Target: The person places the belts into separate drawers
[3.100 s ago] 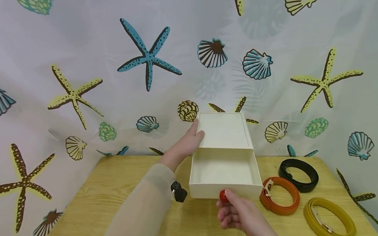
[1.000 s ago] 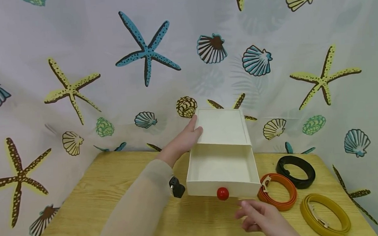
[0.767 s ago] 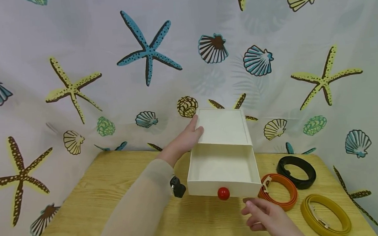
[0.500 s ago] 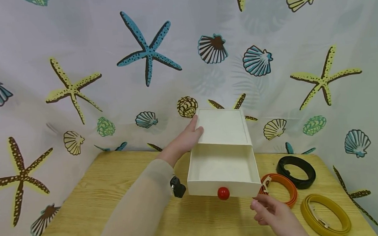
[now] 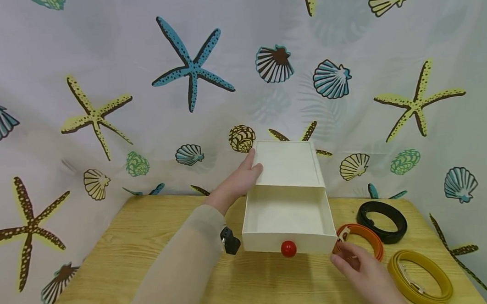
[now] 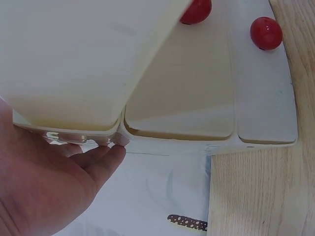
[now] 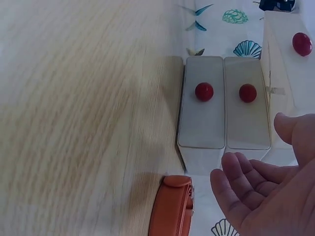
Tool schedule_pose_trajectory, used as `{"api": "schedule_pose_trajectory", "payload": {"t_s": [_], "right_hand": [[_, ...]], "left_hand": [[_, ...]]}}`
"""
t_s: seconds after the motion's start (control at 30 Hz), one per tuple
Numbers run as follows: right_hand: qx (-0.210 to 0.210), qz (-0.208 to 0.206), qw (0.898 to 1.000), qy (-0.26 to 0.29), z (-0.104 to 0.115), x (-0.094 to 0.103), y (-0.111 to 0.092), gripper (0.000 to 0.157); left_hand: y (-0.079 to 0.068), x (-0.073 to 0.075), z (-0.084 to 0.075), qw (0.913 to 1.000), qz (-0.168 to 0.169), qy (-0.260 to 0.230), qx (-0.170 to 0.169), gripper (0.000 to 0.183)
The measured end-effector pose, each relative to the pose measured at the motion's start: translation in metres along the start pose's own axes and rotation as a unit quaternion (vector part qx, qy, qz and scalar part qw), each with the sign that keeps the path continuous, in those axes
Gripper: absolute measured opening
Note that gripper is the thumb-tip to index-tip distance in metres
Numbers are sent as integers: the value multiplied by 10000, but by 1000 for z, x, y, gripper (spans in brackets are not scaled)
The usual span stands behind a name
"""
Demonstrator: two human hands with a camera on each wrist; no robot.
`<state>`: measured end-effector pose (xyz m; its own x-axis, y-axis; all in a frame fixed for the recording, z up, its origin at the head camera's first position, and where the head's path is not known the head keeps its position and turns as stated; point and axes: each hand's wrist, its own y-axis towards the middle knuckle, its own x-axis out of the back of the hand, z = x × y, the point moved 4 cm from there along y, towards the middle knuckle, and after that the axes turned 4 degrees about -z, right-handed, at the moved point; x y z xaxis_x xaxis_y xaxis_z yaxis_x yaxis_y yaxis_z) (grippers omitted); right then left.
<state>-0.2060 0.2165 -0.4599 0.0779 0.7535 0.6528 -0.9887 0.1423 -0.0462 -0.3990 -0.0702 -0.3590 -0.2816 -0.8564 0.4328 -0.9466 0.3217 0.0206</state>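
A small white drawer unit (image 5: 287, 163) stands on the table with its top drawer (image 5: 265, 242) pulled out and nothing inside it. That drawer's front carries a round red knob (image 5: 288, 249). My left hand (image 5: 240, 177) rests against the unit's left side, its fingers (image 6: 106, 164) lying along the wall in the left wrist view. Low and right of the drawer, my right hand (image 5: 363, 269) is loosely bent with nothing in it. It overlaps a coiled orange belt (image 5: 376, 246) in the head view. The right wrist view shows the hand apart from that belt (image 7: 167, 211).
Behind the orange belt lies a coiled black belt (image 5: 390, 237), and a coiled yellow belt (image 5: 440, 277) sits to the right. Two lower drawers (image 7: 202, 128) with red knobs are closed. A curtain printed with sea creatures (image 5: 139, 47) hangs behind the wooden table (image 5: 148, 235).
My right hand has let go of the red knob and moved right, toward the orange belt. The left hand stays on the unit, and the drawer remains pulled out.
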Motion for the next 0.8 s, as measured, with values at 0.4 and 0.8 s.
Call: {"api": "schedule_pose_trajectory", "payload": {"t_s": [0.4,0.8], "right_hand": [[363,-265,9952,-865,-8,9,7,64],[920,-598,9738,-1994,-16,9,12,79]], "left_hand": [[0,-1,0,10000,-56,13,-9,73],[0,0,0,10000,-67,-52,2,73]]}}
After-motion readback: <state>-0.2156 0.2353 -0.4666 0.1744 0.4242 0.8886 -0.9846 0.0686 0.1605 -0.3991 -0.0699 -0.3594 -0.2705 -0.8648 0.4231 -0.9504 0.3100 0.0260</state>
